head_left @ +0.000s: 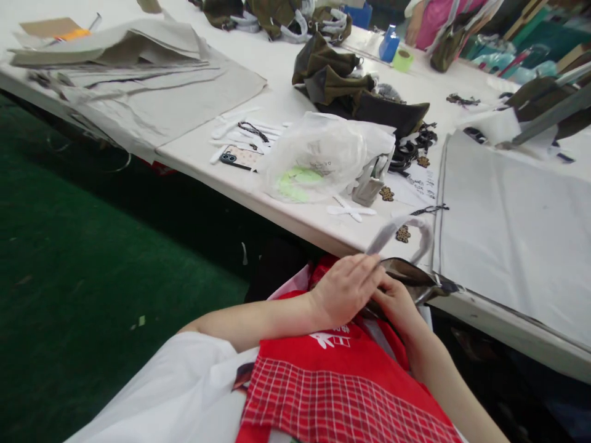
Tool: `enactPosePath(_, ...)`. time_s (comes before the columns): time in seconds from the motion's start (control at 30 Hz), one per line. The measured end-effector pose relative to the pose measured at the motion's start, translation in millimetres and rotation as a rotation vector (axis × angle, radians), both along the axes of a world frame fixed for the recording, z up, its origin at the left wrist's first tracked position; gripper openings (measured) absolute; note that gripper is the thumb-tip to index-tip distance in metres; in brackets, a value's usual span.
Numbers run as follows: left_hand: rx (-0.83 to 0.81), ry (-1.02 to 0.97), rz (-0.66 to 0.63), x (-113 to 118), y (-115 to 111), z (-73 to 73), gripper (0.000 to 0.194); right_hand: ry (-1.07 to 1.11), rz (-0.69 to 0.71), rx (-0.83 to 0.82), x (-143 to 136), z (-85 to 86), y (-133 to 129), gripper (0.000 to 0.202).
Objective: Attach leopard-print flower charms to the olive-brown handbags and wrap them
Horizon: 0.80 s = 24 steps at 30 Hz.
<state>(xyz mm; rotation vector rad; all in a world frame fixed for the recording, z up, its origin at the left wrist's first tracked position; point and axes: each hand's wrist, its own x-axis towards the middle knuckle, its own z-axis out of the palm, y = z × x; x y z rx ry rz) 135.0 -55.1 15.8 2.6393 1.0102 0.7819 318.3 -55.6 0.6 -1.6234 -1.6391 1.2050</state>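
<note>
A dark bag [409, 271] with a pale wrapped handle is at the table's front edge, close to my body. My left hand [346, 286] has its fingers bent together over the bag's near left side, by the foot of the handle. Against the same side of the bag, my right hand [397, 301] is closed, its fingertips partly hidden behind the left hand. Just beyond the bag lies a brown flower-shaped tag [403, 234] on the table, with a dark cord [429, 210] near it.
The white table [295, 215] holds a clear plastic bag [318, 160], a phone [240, 157], olive bags [360, 92] and stacked sheets [152, 92]. Large grey sheets [517, 221] lie at the right. A person in pink [434, 24] is across the table.
</note>
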Motion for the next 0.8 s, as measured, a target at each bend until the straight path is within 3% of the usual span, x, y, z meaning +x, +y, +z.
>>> enactPosePath(0.1,0.204,0.026,-0.083,1.3,-3.6,3.0,0.031,0.014,-0.071,0.001,0.8,7.4,-0.8,0.024)
enactPosePath(0.23,0.123,0.066,0.071,4.5,5.8,2.8,0.026,0.065,-0.073,0.006,1.8,20.4,-7.7,0.021)
enactPosePath(0.33,0.069,0.082,0.046,5.6,14.2,-0.3,0.022,0.057,-0.088,0.049,4.5,30.2,-15.6,0.020)
enactPosePath(0.47,0.067,0.023,-0.007,10.1,14.8,-6.7,0.021,-0.178,-0.031,0.209,9.9,44.3,-22.6,0.022)
enactPosePath(0.6,0.086,-0.046,-0.053,11.4,13.6,-12.0,0.023,-0.469,0.177,0.475,10.4,60.6,-18.5,0.024)
enactPosePath(0.7,0.131,-0.070,-0.090,4.9,11.9,-3.7,0.025,-0.561,0.248,0.666,12.1,72.1,-8.9,0.020)
enactPosePath(0.8,0.243,-0.088,-0.145,-3.4,8.3,21.6,0.035,-0.629,0.298,0.748,19.7,72.9,3.6,0.034)
